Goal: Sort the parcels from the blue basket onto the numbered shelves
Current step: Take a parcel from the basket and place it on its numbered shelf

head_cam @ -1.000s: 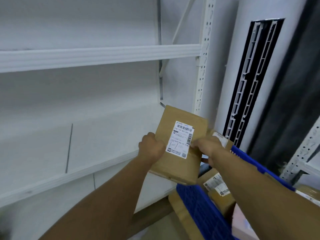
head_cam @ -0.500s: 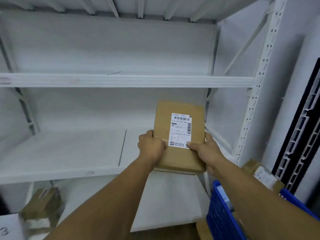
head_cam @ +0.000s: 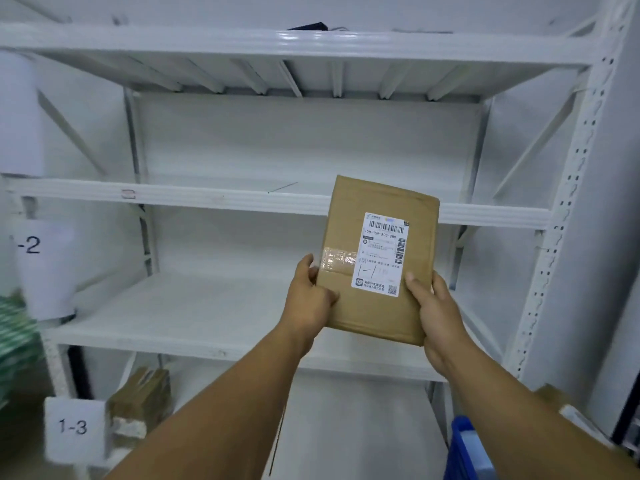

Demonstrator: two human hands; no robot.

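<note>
1. Obs: the cardboard parcel (head_cam: 377,306) is off every surface, held up in front of the white shelving rack (head_cam: 568,209) between both hands. It is a flat brown box, front face toward the camera, leaning slightly to the right
2. Its lower half overlaps the middle shelf (head_cam: 180,306) in view, and its top edge crosses the front rail of the upper shelf (head_cam: 207,197). Cannot tell whether it touches the rail
3. The left hand (head_cam: 308,303) grips the lower left edge. The thumb is on the front face just below the clear tape strip (head_cam: 337,261); the fingers go behind the box, hidden
4. The right hand (head_cam: 436,313) grips the lower right corner, thumb on the front face just beside the shipping label (head_cam: 382,252), palm under the corner
5. Label is white, with a barcode at the top, a QR code at the bottom right and a handwritten mark that reads like "1-1"
6. A card marked "1-3" (head_cam: 74,426) sits at lower left. A higher card (head_cam: 31,244) shows "-2", with its first character cut off
7. A small parcel (head_cam: 140,407) sits on the lowest visible shelf, just right of the "1-3" card
8. One corner of the blue basket (head_cam: 467,452) shows at bottom right, under the right forearm. A second parcel (head_cam: 554,396) is partly visible beyond that forearm; cannot tell what it rests on
9. Green blur (head_cam: 14,341) at the left edge, unidentifiable
</note>
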